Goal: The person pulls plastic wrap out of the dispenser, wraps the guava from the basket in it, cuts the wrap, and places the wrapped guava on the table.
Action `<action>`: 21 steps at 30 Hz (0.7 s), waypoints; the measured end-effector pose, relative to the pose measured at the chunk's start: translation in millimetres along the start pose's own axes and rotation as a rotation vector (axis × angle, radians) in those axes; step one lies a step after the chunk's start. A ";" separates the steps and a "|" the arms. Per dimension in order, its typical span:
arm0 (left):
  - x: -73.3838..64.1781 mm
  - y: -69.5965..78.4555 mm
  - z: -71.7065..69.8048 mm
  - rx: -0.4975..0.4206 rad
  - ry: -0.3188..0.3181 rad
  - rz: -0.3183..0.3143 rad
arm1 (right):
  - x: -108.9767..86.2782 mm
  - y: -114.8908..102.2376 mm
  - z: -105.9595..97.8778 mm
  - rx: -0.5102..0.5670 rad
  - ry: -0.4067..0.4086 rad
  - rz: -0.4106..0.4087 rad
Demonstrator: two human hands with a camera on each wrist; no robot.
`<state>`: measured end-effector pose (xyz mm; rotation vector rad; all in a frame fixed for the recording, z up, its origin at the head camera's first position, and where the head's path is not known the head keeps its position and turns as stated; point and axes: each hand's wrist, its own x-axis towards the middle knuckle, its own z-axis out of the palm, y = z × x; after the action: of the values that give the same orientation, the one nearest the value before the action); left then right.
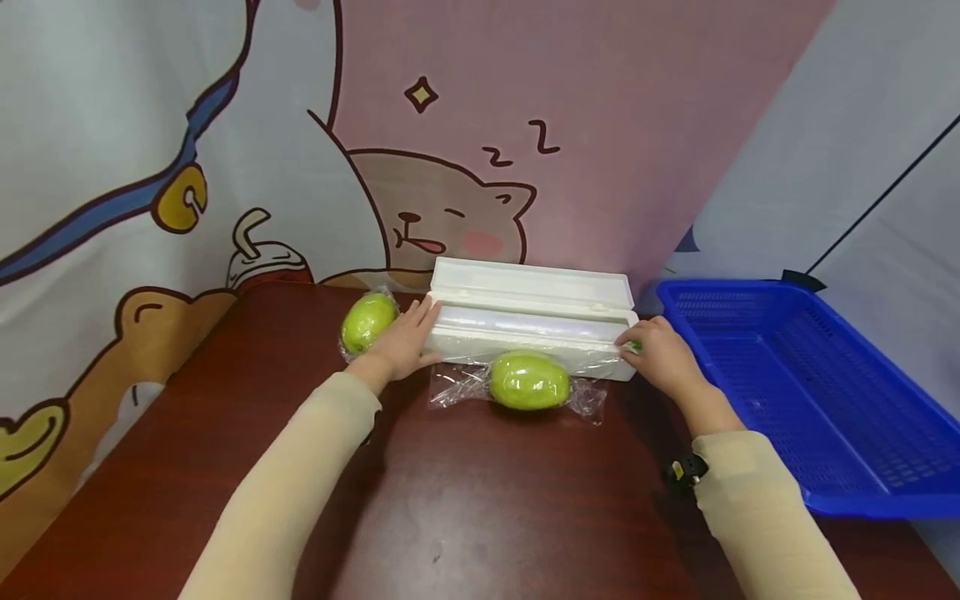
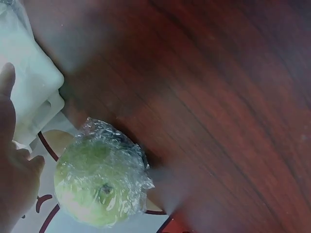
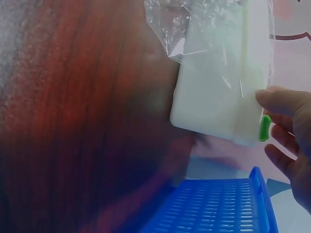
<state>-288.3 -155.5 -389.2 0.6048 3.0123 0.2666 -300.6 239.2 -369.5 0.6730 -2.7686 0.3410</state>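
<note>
A white cling film box (image 1: 540,346) with its lid (image 1: 532,283) raised stands across the back of the table, a film roll (image 1: 525,323) inside. Straight fingers of my left hand (image 1: 401,342) rest on its left end. At the right end my right hand (image 1: 663,357) pinches the green slide cutter (image 3: 265,128) at the box's edge with thumb and curled fingers. A green fruit (image 1: 529,381) lies on clear film (image 1: 588,400) before the box. Left of my left hand sits another green fruit (image 2: 104,179), wrapped in crinkled film.
A blue plastic basket (image 1: 750,400) stands to the right of the box, close to my right forearm. Behind the dark red wooden table (image 1: 480,492) hangs a cartoon-printed cloth (image 1: 600,150), near the raised lid.
</note>
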 end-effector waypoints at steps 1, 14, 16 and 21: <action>-1.1 -0.1 0.0 0.000 0.006 0.005 | -0.6 -0.4 0.5 -0.004 0.017 -0.004; -10.7 11.6 -6.8 0.055 0.082 0.217 | -12.4 -3.7 -0.6 -0.016 0.066 -0.011; -10.2 20.4 -9.3 -0.005 0.145 0.242 | -15.4 -3.4 -2.5 -0.013 0.057 0.000; -5.8 53.9 -12.3 -0.069 0.151 0.243 | -20.3 -3.4 -4.4 0.017 0.027 0.034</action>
<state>-263.7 -110.7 -367.3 0.9873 3.0527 0.4450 -280.7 245.9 -371.2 0.6214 -2.7578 0.3787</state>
